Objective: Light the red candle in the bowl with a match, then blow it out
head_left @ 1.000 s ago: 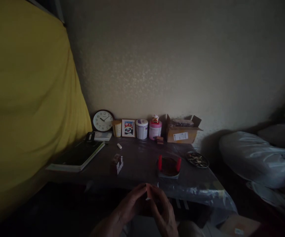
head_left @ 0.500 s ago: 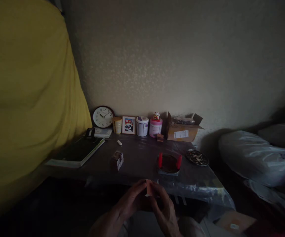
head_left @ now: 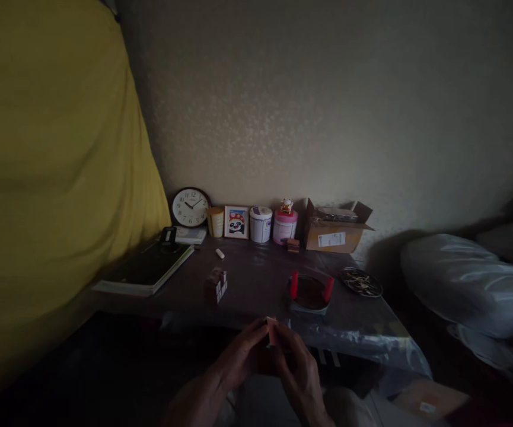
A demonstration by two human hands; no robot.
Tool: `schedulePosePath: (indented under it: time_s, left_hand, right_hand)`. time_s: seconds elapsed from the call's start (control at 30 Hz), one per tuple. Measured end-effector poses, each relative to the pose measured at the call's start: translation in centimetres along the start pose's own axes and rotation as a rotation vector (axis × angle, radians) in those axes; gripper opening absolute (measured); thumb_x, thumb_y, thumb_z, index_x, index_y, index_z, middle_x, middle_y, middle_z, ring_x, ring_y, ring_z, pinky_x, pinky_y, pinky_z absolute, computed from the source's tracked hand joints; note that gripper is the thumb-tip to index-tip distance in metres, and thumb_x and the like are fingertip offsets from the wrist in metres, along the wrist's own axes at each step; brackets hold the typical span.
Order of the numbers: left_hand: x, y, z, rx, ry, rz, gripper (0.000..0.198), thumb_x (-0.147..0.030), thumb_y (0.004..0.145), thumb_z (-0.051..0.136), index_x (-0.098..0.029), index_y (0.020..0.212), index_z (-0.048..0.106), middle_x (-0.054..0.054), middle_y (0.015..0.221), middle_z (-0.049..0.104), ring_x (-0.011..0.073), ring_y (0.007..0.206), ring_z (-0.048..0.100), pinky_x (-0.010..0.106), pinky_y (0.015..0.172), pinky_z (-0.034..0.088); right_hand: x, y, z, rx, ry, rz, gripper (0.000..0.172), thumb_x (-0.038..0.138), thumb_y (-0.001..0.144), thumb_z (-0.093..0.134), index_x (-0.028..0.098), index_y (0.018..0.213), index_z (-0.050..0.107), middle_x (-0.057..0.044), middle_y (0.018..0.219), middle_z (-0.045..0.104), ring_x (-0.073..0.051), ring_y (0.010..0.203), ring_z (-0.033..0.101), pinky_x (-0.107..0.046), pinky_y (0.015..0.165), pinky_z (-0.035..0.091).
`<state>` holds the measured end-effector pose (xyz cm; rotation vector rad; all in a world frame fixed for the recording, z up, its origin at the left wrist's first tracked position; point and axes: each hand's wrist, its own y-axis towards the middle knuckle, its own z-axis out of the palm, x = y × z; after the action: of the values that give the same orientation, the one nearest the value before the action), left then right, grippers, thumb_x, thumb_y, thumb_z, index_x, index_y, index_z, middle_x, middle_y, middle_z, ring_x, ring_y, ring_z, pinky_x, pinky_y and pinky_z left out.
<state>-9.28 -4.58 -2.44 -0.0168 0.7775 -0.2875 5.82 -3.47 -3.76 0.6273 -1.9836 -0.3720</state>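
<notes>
My left hand (head_left: pixel 245 350) and my right hand (head_left: pixel 298 362) meet just below the front edge of the table. Between their fingertips they pinch a small reddish-brown cardboard box, matchbox-sized (head_left: pixel 271 332), with a pale edge. Its lower part is hidden by the fingers, and the dim light hides finer detail. Beyond the hands, to the left, stands a small stack of boxes (head_left: pixel 216 286) with pale squares on one side. Ahead to the right is a round dark dish (head_left: pixel 310 293) with two red upright candle-like sticks (head_left: pixel 294 285) at its sides.
A plate of thin sticks (head_left: pixel 349 286) lies at the table's right. Along the wall stand a clock (head_left: pixel 191 207), a picture frame (head_left: pixel 236 223), tubs (head_left: pixel 260 225) and an open carton (head_left: pixel 334 240). A large book (head_left: pixel 143 276) lies left, beside a yellow curtain (head_left: pixel 60 148).
The view has shifted slightly, so the table items sit a little further right. Both hands keep hold of the small box, which appears turned a little.
</notes>
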Motion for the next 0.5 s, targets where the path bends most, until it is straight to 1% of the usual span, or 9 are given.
schedulePosePath:
  time_s: [0.1,0.23,0.33,0.4,0.5]
  left_hand:
    - [0.1,0.2,-0.3,-0.018,-0.001,-0.005,0.026,-0.031,0.083,0.066,-0.022,0.107,0.067,0.002,0.085,0.070,0.0160,0.074,0.064,0.029,0.069,0.046]
    - [0.2,0.4,-0.8,-0.019,0.000,-0.020,0.031,-0.032,0.082,0.066,-0.023,0.112,0.065,0.002,0.089,0.071,0.0156,0.071,0.064,0.029,0.064,0.047]
    - [0.3,0.3,-0.9,0.001,0.004,-0.024,0.033,-0.034,0.083,0.066,-0.025,0.115,0.063,0.003,0.093,0.071,0.0173,0.076,0.065,0.030,0.065,0.049]
    - [0.3,0.2,-0.8,0.020,0.007,-0.018,0.032,-0.033,0.084,0.065,-0.025,0.115,0.063,0.003,0.092,0.070,0.0172,0.077,0.065,0.030,0.066,0.048]
    - [0.2,0.0,-0.6,0.041,0.014,-0.021,0.032,-0.033,0.084,0.064,-0.024,0.115,0.063,0.004,0.093,0.070,0.0181,0.081,0.065,0.029,0.066,0.048]
  right_hand:
    - [0.1,0.1,0.0,0.007,-0.047,-0.010,0.033,0.030,0.090,0.052,0.023,0.121,0.062,-0.007,0.119,0.068,-0.021,0.106,0.067,-0.030,0.088,0.057]
    - [0.5,0.3,0.2,-0.046,-0.114,-0.070,0.031,0.023,0.088,0.052,0.024,0.118,0.061,-0.006,0.112,0.070,-0.019,0.100,0.068,-0.029,0.085,0.057]
    - [0.8,0.4,0.3,-0.082,-0.162,-0.111,0.030,0.019,0.084,0.052,0.023,0.113,0.061,-0.006,0.105,0.070,-0.019,0.095,0.068,-0.029,0.082,0.057]
    - [1.0,0.5,0.3,-0.105,-0.199,-0.122,0.030,0.017,0.081,0.052,0.022,0.108,0.061,-0.006,0.101,0.070,-0.019,0.091,0.068,-0.028,0.078,0.057]
    - [1.1,0.7,0.5,-0.140,-0.245,-0.124,0.023,0.016,0.078,0.051,0.021,0.099,0.060,-0.006,0.092,0.069,-0.019,0.082,0.068,-0.027,0.070,0.055]
